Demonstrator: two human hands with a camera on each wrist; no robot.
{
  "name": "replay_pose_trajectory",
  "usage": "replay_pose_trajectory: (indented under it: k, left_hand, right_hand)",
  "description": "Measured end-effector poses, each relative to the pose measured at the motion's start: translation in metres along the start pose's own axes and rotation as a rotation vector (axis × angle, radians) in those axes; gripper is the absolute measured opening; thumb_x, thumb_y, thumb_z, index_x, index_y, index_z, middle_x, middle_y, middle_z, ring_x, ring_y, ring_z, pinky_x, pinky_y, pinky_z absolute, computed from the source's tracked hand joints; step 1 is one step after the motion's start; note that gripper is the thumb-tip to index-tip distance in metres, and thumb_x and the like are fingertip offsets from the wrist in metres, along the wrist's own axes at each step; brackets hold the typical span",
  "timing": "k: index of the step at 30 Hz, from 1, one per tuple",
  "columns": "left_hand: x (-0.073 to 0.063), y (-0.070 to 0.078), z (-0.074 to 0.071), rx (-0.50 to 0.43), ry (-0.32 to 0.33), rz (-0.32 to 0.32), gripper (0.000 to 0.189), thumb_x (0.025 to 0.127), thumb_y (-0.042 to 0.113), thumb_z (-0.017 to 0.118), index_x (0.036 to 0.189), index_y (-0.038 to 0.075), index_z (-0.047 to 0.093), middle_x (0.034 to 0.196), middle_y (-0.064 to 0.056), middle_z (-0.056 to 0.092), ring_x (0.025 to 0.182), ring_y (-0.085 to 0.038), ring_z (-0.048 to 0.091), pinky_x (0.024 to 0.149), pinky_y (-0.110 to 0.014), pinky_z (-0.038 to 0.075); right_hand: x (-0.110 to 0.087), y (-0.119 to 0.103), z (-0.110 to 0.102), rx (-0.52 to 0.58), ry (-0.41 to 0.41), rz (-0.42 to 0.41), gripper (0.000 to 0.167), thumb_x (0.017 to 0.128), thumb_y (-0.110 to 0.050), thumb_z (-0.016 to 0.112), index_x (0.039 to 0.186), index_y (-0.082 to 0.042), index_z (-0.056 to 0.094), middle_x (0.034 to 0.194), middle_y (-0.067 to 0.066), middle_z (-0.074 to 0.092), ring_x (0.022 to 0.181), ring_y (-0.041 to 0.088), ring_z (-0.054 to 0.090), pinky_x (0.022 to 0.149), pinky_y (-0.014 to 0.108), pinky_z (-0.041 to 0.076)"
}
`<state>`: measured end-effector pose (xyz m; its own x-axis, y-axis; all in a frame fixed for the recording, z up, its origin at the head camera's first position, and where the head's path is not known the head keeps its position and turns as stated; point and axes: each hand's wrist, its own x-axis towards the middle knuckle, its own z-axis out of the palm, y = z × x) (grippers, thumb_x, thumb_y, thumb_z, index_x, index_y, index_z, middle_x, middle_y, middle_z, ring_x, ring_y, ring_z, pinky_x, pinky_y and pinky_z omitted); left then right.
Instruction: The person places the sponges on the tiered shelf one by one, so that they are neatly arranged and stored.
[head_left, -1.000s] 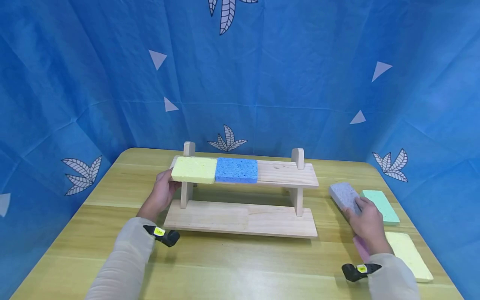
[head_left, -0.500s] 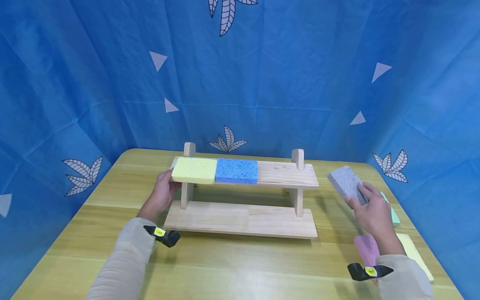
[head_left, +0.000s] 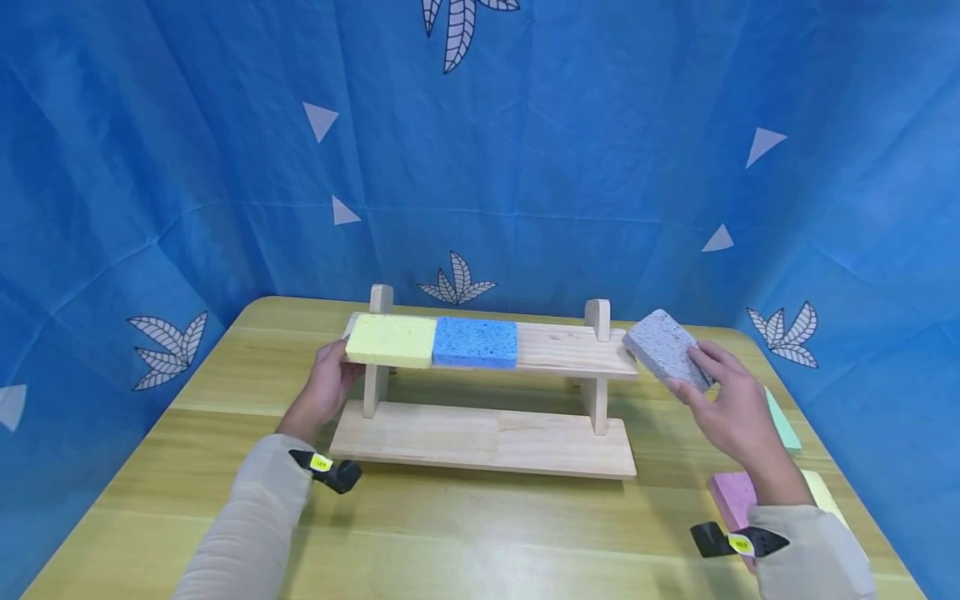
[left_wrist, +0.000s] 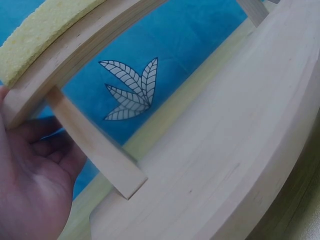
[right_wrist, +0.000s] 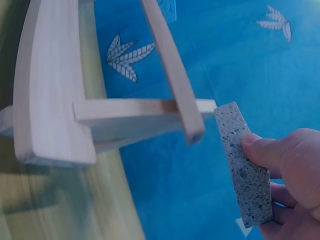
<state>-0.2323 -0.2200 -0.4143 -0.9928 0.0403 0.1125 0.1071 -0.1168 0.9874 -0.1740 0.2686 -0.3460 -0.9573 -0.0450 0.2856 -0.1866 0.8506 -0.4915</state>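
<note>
A two-tier wooden rack (head_left: 566, 347) stands on the table. Its upper board carries a pale yellow sponge (head_left: 390, 340) at the left end, with a blue sponge (head_left: 476, 342) right beside it. My left hand (head_left: 328, 390) grips the left end of that board; in the left wrist view its fingers (left_wrist: 47, 145) curl beneath the wood. Between thumb and fingers, my right hand (head_left: 731, 408) holds a speckled grey sponge (head_left: 663, 346), tilted in the air by the rack's right end. The right wrist view shows the sponge's narrow side (right_wrist: 239, 170) facing the camera.
A pink sponge (head_left: 733, 493), a mint green sponge (head_left: 782, 423) and another pale yellow sponge (head_left: 823, 493) lie on the table's right side, partly behind my right arm. Blue patterned cloth (head_left: 600, 150) hangs behind and at both sides of the wooden table (head_left: 480, 537).
My right hand has lifted the grey sponge off the table's right side and carried it up and left to the rack's right end. My left hand has stayed in place.
</note>
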Motion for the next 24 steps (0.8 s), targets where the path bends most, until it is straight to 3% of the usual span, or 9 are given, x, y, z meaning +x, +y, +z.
replay_pose_trajectory:
  k: [6, 15, 24]
  left_hand:
    - [0.0, 0.001, 0.001, 0.024, -0.002, -0.009, 0.036, 0.102, 0.02, 0.028, 0.101, 0.025, 0.063, 0.101, 0.006, 0.06, 0.094, -0.008, 0.058, 0.085, -0.021, 0.049]
    - [0.002, -0.001, 0.001, -0.037, 0.022, -0.004, 0.037, 0.102, 0.018, 0.029, 0.097, 0.025, 0.065, 0.097, 0.006, 0.062, 0.09, -0.008, 0.059, 0.083, -0.022, 0.049]
    - [0.001, -0.001, 0.001, -0.013, 0.006, 0.008, 0.038, 0.101, 0.016, 0.027, 0.098, 0.025, 0.064, 0.099, 0.006, 0.061, 0.09, -0.007, 0.058, 0.082, -0.023, 0.049]
  right_hand:
    - [0.005, -0.014, 0.0, -0.009, -0.076, -0.07, 0.061, 0.09, -0.023, 0.064, 0.14, 0.002, 0.039, 0.147, 0.024, 0.032, 0.125, 0.052, 0.035, 0.089, 0.066, 0.039]
    - [0.019, -0.024, 0.007, -0.004, -0.264, -0.268, 0.056, 0.088, -0.021, 0.067, 0.136, -0.001, 0.047, 0.146, 0.02, 0.037, 0.13, 0.046, 0.036, 0.097, 0.06, 0.039]
    - [0.033, -0.035, 0.014, 0.024, -0.356, -0.315, 0.056, 0.088, -0.017, 0.067, 0.137, -0.002, 0.046, 0.147, 0.019, 0.037, 0.131, 0.044, 0.035, 0.098, 0.059, 0.039]
